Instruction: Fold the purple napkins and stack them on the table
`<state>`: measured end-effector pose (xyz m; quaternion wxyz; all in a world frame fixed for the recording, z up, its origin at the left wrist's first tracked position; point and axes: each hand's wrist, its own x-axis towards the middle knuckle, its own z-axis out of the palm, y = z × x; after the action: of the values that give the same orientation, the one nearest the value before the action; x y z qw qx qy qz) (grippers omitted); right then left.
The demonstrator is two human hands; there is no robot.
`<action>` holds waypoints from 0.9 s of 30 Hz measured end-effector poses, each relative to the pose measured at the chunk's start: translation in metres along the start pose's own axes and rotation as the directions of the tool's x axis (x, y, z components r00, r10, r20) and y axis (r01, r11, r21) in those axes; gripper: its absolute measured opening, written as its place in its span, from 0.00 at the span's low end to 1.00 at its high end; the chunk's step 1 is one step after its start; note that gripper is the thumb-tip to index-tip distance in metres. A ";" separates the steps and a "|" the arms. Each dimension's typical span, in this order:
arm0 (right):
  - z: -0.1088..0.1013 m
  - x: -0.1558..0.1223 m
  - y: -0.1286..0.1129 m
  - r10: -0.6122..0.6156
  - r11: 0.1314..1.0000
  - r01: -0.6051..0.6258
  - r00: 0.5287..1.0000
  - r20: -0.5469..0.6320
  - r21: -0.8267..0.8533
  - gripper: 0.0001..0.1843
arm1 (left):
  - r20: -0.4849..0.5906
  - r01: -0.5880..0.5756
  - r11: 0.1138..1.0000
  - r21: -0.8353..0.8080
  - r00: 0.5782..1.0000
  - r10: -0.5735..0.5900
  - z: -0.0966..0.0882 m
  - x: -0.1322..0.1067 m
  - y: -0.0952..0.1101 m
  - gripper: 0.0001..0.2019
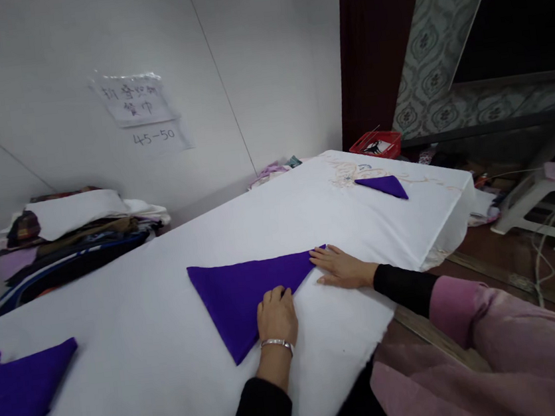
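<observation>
A purple cloth napkin (247, 291), folded into a triangle-like shape, lies on the white tablecloth in front of me. My left hand (276, 311), wearing a silver bracelet, has its fingers bent over the napkin's near slanted edge and closed on it; the fingertips are partly hidden. Flat on the table, my right hand (342, 267) has its fingers stretched out, the tips touching the napkin's right point. Farther back lies a smaller folded purple napkin (383, 186). More purple cloth (26, 397) is spread at the left, cut off by the picture's edge.
The white-covered table (144, 357) runs from lower left to back right. Behind it at left is a pile of folded clothes (80, 234). A red basket (385, 145) stands at the far end. A white plastic stool (548, 204) is at right, and a paper sign (141, 110) hangs on the wall.
</observation>
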<state>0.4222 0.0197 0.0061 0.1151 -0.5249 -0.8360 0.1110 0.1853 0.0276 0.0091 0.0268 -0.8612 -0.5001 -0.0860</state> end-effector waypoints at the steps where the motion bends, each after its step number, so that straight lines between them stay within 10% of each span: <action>1: 0.000 -0.001 0.002 0.009 1.000 -0.009 1.000 0.002 0.003 0.38 | 0.000 -0.002 1.000 0.006 1.000 0.002 0.000 0.000 0.000 0.17; 13: -0.002 -0.002 0.020 0.077 0.997 -0.076 0.997 0.023 -0.028 0.37 | 0.024 0.010 0.999 -0.043 1.000 -0.009 0.001 -0.015 -0.007 0.18; 27: 0.005 -0.003 0.028 0.045 0.990 -0.038 0.998 0.042 -0.139 0.34 | 0.164 0.221 0.975 -0.007 0.962 -0.217 -0.008 -0.108 -0.052 0.36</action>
<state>0.4459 0.0283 -0.0079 0.0572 -0.5463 -0.8329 0.0673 0.0869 -0.0401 -0.0036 -0.0345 -0.8051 -0.5916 -0.0244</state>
